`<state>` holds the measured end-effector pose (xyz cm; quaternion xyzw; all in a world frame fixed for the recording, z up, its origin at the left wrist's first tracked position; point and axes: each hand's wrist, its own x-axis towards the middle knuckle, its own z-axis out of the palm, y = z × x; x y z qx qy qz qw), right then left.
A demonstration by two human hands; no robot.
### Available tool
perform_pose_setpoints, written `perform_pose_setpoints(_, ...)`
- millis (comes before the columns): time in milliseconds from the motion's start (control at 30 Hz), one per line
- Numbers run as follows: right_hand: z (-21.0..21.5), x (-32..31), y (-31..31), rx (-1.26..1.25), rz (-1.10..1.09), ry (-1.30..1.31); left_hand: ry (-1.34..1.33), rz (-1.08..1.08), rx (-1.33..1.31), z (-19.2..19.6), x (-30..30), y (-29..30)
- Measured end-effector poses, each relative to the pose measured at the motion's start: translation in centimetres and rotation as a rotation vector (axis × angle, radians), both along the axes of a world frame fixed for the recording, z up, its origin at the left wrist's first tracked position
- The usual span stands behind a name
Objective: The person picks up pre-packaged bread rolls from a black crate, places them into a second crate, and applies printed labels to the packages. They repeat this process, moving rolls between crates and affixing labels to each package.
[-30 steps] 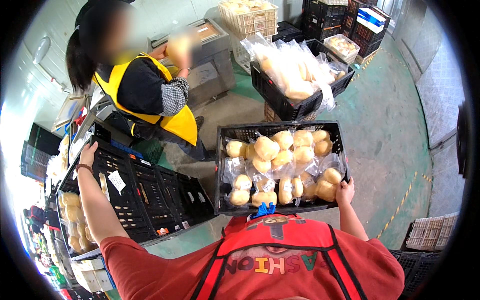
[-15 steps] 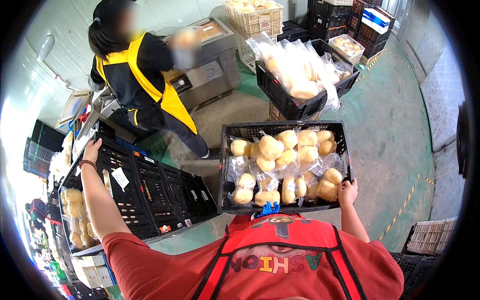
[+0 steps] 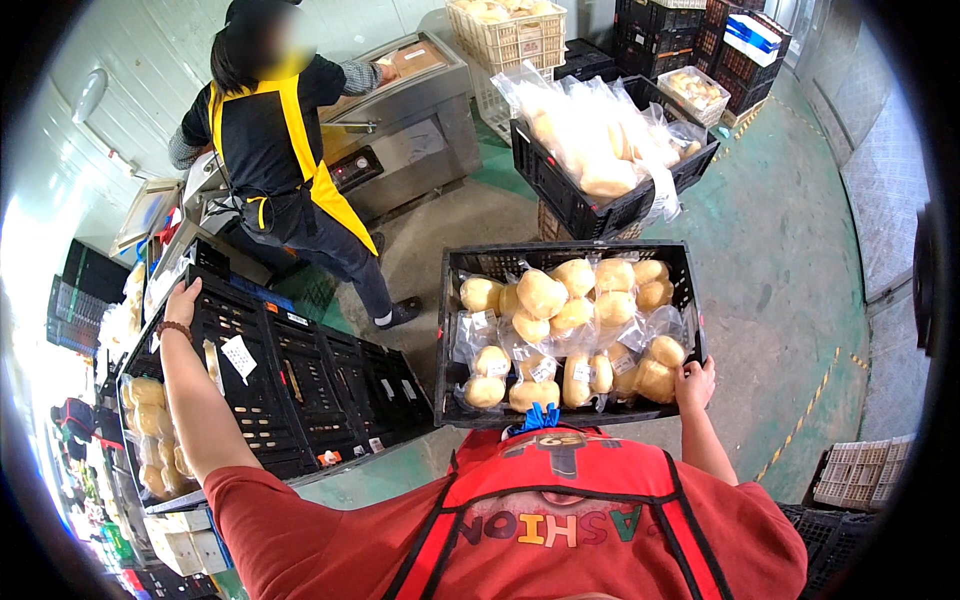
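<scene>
A black plastic crate (image 3: 572, 410) is in front of my body. It holds several clear bags of round, pale yellow pieces (image 3: 541, 295), some with white labels. My right hand (image 3: 696, 384) is closed on the crate's right side near its front corner. Off to the left, my outstretched left hand (image 3: 181, 303) has its fingers hooked over the top edge of a tall stack of black crates (image 3: 262, 375). A white paper tag hangs on that stack, and bagged yellowish pieces (image 3: 152, 420) show in the stack's uppermost crate.
Beyond my crate, another black crate (image 3: 560, 185) of filled clear bags rests on a lighter crate. A person in a yellow and black apron (image 3: 290, 150) stands at a steel machine (image 3: 415, 140). Piled crates (image 3: 655, 40) line the back; pale crates (image 3: 862, 472) sit at the right.
The co-worker has turned toward the steel machine, and one hand now reaches onto its top. My hands and the crate in front of me hold the same position.
</scene>
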<state>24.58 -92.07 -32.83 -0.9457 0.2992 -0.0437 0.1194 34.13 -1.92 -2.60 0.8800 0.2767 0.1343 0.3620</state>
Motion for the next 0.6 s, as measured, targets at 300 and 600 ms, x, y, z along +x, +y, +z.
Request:
perform_pose_setpoints(300,-0.7,0.1,-0.2,-0.029,0.003,-0.032,-0.019,0.017,0.018,-0.3,-0.1,0.5)
perform_pose_setpoints(600,-0.4,0.1,0.0,-0.038,0.004,-0.022,0.008,0.009,0.035,-0.1,-0.1,0.6)
